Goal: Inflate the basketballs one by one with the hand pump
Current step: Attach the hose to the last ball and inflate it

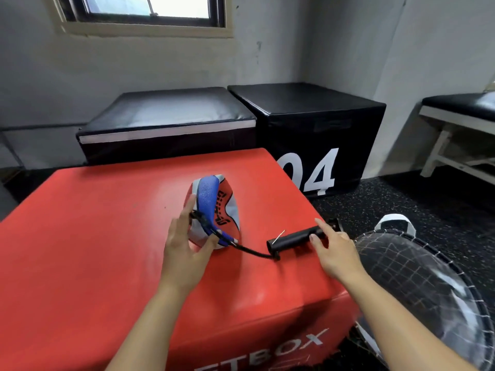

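one view only, from the head. taking the red box (107, 236) as landmark: a deflated basketball (214, 210), folded and crumpled, sits near its middle. the left hand (184, 253) cups the ball's near side, fingers and thumb curled loosely round it. the black hand pump (294, 241) lies toward the box's right edge, long axis running left to right, its hose (254, 253) trailing to the ball. the right hand (334, 253) is nearer the pump, fingers spread and resting on the barrel, not yet closed. the valve and needle joint hide behind the left thumb; the pump handle is blurred.
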A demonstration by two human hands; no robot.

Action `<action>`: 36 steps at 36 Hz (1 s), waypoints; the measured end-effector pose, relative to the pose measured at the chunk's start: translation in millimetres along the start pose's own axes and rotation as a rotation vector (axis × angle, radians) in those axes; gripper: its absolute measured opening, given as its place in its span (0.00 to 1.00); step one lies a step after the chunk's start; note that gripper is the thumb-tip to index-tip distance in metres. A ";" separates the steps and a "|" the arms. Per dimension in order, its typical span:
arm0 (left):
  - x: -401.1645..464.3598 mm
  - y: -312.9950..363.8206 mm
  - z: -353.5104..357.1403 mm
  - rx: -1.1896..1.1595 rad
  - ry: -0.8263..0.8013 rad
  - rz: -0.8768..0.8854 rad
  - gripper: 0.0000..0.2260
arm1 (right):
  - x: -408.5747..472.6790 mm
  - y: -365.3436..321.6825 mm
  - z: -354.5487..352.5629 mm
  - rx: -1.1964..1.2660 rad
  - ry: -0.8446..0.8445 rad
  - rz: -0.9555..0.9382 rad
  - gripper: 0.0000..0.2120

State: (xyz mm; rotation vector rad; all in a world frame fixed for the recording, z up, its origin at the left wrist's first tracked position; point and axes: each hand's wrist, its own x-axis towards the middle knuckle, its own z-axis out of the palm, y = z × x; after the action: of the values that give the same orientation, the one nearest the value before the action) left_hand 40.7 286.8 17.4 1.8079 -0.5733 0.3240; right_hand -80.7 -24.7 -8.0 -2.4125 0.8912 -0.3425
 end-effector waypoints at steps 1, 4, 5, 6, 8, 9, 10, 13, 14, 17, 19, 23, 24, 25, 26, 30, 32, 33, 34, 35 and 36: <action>-2.6 -0.7 -3.0 0.030 -0.016 0.023 0.42 | 0.1 -5.0 1.9 0.000 -0.005 0.000 0.25; -11.8 0.7 -9.3 0.088 -0.037 0.088 0.38 | -0.4 -19.1 7.7 0.057 -0.064 -0.022 0.22; -14.5 1.0 -9.4 0.071 -0.028 0.082 0.38 | -1.4 -23.5 9.8 0.086 -0.082 -0.029 0.22; -16.8 1.2 -9.0 0.047 -0.012 0.068 0.38 | -3.3 -28.7 11.2 0.120 -0.096 -0.037 0.22; -19.1 0.9 -5.2 0.003 0.036 0.032 0.38 | -8.9 -39.6 14.5 0.196 -0.124 -0.054 0.20; -19.3 1.8 -2.5 -0.019 0.063 0.011 0.37 | -12.1 -45.3 16.3 0.221 -0.140 -0.061 0.20; -19.1 2.5 0.1 -0.036 0.089 -0.003 0.36 | -15.2 -50.8 18.1 0.234 -0.155 -0.071 0.20; -16.6 4.2 6.5 -0.033 0.128 -0.008 0.35 | -20.6 -62.7 22.8 0.248 -0.174 -0.099 0.22; -15.8 4.6 7.4 -0.010 0.124 0.002 0.35 | -21.2 -64.2 23.9 0.249 -0.178 -0.105 0.22; -13.5 6.8 6.5 0.096 0.078 0.062 0.37 | -19.4 -63.3 25.3 0.236 -0.192 -0.103 0.22; -11.8 7.8 3.0 0.150 0.024 0.101 0.42 | -17.7 -62.1 25.7 0.240 -0.191 -0.088 0.21; -7.1 4.6 -7.0 0.179 -0.054 0.118 0.48 | -12.7 -61.0 29.1 0.217 -0.163 -0.083 0.21; -6.7 4.4 -10.2 0.193 -0.072 0.117 0.46 | -12.0 -61.3 29.6 0.209 -0.158 -0.086 0.21; -6.8 3.9 -13.7 0.210 -0.090 0.114 0.45 | -11.5 -61.4 30.0 0.203 -0.156 -0.088 0.21; -7.1 3.2 -17.4 0.230 -0.110 0.109 0.44 | -11.5 -62.3 30.2 0.196 -0.154 -0.090 0.21; -9.8 1.7 -31.0 0.376 -0.177 0.115 0.52 | -13.9 -66.5 32.0 0.179 -0.171 -0.107 0.21; -10.6 5.0 -35.2 0.431 -0.182 0.116 0.52 | -15.6 -69.0 33.6 0.171 -0.187 -0.115 0.21; -10.4 6.3 -36.4 0.442 -0.177 0.117 0.52 | -16.0 -70.0 34.4 0.165 -0.190 -0.120 0.20; -10.1 7.0 -37.1 0.443 -0.168 0.118 0.51 | -16.5 -71.1 34.9 0.161 -0.190 -0.121 0.20; -9.9 6.5 -36.8 0.430 -0.160 0.115 0.51 | -16.4 -71.6 35.4 0.158 -0.189 -0.121 0.20; -9.7 6.0 -36.2 0.404 -0.149 0.106 0.50 | -16.4 -72.0 35.3 0.156 -0.187 -0.121 0.20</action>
State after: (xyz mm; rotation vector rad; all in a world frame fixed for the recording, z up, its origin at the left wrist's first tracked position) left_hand 31.7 322.0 28.7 2.2080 -0.7506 0.4003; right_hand -41.0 46.0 3.1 -2.3142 0.6151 -0.2172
